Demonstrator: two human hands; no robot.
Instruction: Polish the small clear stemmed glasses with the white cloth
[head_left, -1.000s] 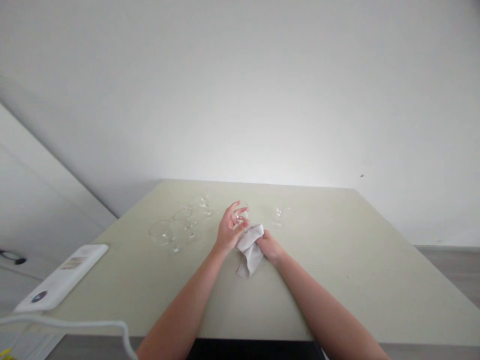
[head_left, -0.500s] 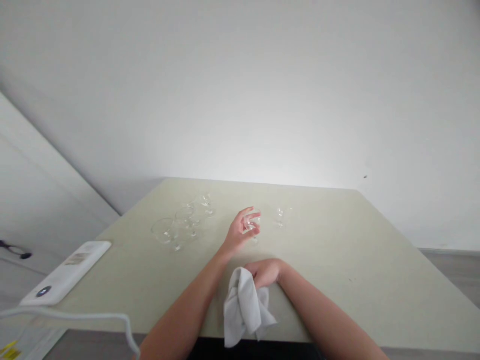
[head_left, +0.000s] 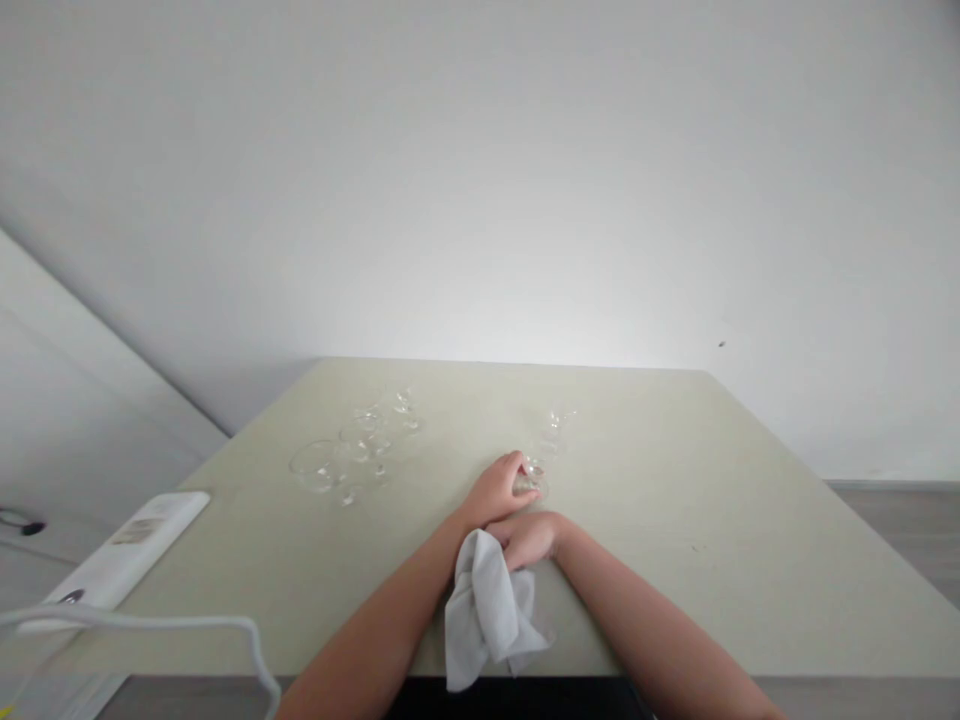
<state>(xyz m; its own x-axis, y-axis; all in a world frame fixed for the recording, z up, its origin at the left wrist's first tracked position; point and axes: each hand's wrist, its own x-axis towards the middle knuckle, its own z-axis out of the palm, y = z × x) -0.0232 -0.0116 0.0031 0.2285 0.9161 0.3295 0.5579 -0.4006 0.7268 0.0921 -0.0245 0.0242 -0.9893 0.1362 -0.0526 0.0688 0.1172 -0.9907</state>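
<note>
My left hand [head_left: 499, 490] is closed round a small clear stemmed glass [head_left: 533, 482] that stands low on the pale table [head_left: 675, 520], just right of the middle. Right behind it, nearer to me, my right hand [head_left: 531, 538] is closed on a white cloth [head_left: 486, 612] that hangs down over the table's near edge. Another clear glass [head_left: 555, 430] stands a little beyond the held one.
Several clear stemmed glasses [head_left: 352, 455] are grouped at the back left of the table. A white flat device [head_left: 112, 560] lies at the left edge, and a white cable [head_left: 150, 630] curves across the lower left. A plain white wall rises behind.
My left hand has carried the glass to the right and down onto the table. My right hand pulled away from the glass with the cloth towards the near edge.
</note>
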